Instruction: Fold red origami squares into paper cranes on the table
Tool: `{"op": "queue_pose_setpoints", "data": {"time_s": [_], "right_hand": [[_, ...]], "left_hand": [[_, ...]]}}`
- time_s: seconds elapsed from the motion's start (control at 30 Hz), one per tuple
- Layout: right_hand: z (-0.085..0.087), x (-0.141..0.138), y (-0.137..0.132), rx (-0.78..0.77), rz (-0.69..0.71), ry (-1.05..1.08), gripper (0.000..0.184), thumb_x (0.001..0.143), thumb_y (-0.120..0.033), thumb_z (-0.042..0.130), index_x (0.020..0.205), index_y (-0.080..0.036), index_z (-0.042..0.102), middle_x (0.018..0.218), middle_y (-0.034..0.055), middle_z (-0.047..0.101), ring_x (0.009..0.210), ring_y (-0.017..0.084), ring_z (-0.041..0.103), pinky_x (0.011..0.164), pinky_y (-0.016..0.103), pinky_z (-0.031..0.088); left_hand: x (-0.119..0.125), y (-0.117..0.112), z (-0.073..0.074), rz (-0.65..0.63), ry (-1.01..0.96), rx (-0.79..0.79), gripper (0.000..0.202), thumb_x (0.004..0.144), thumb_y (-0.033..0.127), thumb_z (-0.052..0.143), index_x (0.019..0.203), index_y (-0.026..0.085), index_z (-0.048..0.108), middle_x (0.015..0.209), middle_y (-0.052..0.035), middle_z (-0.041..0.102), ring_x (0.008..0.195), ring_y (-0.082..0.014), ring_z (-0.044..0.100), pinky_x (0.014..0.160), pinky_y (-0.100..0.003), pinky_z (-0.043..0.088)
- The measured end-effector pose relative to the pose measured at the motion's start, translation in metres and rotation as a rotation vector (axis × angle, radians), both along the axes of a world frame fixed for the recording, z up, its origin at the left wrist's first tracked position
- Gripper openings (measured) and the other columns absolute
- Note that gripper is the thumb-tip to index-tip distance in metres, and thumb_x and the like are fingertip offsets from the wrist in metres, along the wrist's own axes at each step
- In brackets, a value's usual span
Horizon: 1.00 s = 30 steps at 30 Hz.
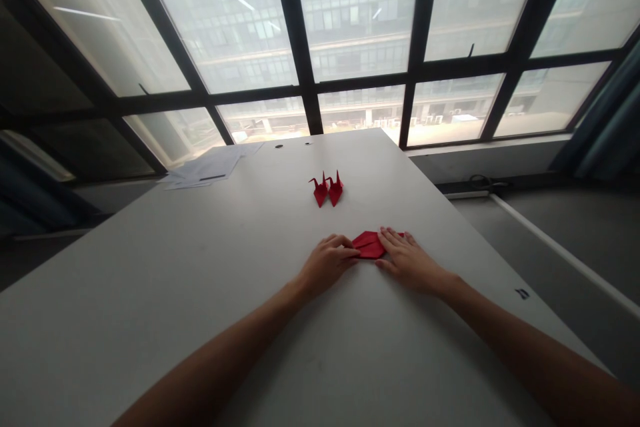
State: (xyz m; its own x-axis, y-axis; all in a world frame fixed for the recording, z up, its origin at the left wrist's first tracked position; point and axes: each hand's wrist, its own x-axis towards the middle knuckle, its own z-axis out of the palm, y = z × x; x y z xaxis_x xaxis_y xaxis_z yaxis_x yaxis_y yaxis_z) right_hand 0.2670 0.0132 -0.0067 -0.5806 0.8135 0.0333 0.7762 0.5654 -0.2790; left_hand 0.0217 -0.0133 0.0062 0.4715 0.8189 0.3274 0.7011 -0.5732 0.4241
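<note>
A partly folded piece of red paper lies flat on the white table between my hands. My left hand has its fingers curled and pressed onto the paper's left edge. My right hand lies flat with fingers stretched out over the paper's right side, holding it down. Farther back on the table stand two finished red paper cranes, side by side and upright, well clear of both hands.
A loose stack of white sheets lies at the table's far left corner. Two small dark spots sit near the far edge. Large black-framed windows rise behind the table. The floor drops away to the right.
</note>
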Motion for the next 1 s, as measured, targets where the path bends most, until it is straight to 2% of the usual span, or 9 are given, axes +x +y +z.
{"op": "queue_pose_setpoints", "data": {"time_s": [0.1,0.2,0.3,0.43,0.57,0.7,0.77,0.9,1.0], "right_hand": [[0.004,-0.003,-0.002,0.036,-0.004,0.039,0.066,0.097,-0.05,0.042,0.152,-0.014,0.033,0.159,0.0163,0.027,0.149,0.028,0.021,0.118,0.055,0.013],[0.009,-0.007,-0.005,0.139,0.002,0.146,0.044,0.096,-0.04,0.051,0.137,-0.024,0.056,0.153,0.0117,0.041,0.144,0.029,0.031,0.116,0.056,0.016],[0.013,-0.011,-0.004,0.216,0.04,0.259,0.019,0.095,-0.031,0.056,0.103,-0.028,0.074,0.124,0.0052,0.066,0.121,0.024,0.053,0.11,0.048,0.028],[0.014,-0.014,0.002,0.259,0.05,0.309,0.021,0.095,-0.023,0.057,0.082,-0.023,0.073,0.09,0.0029,0.07,0.091,0.019,0.059,0.092,0.036,0.039],[0.011,-0.018,0.008,0.272,-0.023,0.313,0.014,0.093,-0.019,0.057,0.096,-0.021,0.07,0.091,0.0039,0.067,0.089,0.019,0.058,0.087,0.033,0.041],[0.006,-0.019,0.01,0.291,-0.042,0.334,0.026,0.09,-0.016,0.058,0.113,-0.023,0.068,0.11,0.0059,0.064,0.105,0.021,0.055,0.094,0.034,0.042],[0.005,-0.019,0.01,0.281,-0.034,0.327,0.028,0.09,-0.015,0.056,0.112,-0.025,0.069,0.116,0.0056,0.063,0.109,0.021,0.054,0.098,0.035,0.041],[0.003,-0.02,0.01,0.272,-0.042,0.312,0.032,0.092,-0.016,0.051,0.118,-0.025,0.068,0.124,0.0068,0.062,0.115,0.022,0.054,0.102,0.036,0.041],[0.001,-0.02,0.009,0.248,0.001,0.276,0.043,0.094,-0.014,0.043,0.134,-0.021,0.058,0.14,0.0088,0.056,0.13,0.022,0.047,0.11,0.038,0.036]], "left_hand": [[-0.002,0.004,-0.003,0.015,-0.084,-0.016,0.02,0.091,0.038,0.064,0.101,0.028,0.078,0.099,-0.006,0.071,0.094,-0.0215,0.061,0.09,-0.033,0.046],[-0.002,0.005,-0.005,0.028,-0.139,-0.019,0.019,0.091,0.037,0.064,0.094,0.026,0.079,0.093,-0.0058,0.071,0.09,-0.0204,0.06,0.086,-0.032,0.046],[0.0,0.005,-0.006,0.038,-0.144,-0.01,0.02,0.093,0.035,0.061,0.09,0.024,0.078,0.091,-0.0052,0.071,0.088,-0.0198,0.06,0.084,-0.032,0.046],[0.001,0.004,-0.004,0.037,-0.123,0.01,0.019,0.096,0.028,0.056,0.098,0.024,0.075,0.094,-0.0036,0.071,0.09,-0.0195,0.06,0.086,-0.032,0.046],[0.002,0.003,-0.002,0.039,-0.087,0.033,0.021,0.096,0.023,0.055,0.111,0.024,0.07,0.098,-0.003,0.071,0.093,-0.0196,0.059,0.087,-0.032,0.047],[0.005,0.0,0.001,0.044,0.054,0.072,0.025,0.097,0.021,0.051,0.107,0.028,0.073,0.102,-0.0032,0.07,0.095,-0.0198,0.06,0.089,-0.033,0.047],[0.008,-0.004,0.003,0.052,0.143,0.111,0.029,0.098,0.019,0.048,0.111,0.029,0.072,0.115,-0.0036,0.067,0.106,-0.0208,0.059,0.096,-0.036,0.045],[0.015,-0.014,0.004,-0.028,0.291,0.123,0.047,0.102,0.035,0.042,0.149,0.028,0.039,0.153,-0.0051,0.042,0.143,-0.0238,0.033,0.118,-0.046,0.023],[0.016,-0.017,0.002,-0.1,0.379,0.032,0.065,0.101,0.053,0.033,0.157,0.026,0.015,0.161,-0.0064,0.024,0.151,-0.0237,0.015,0.121,-0.05,0.011]]}}
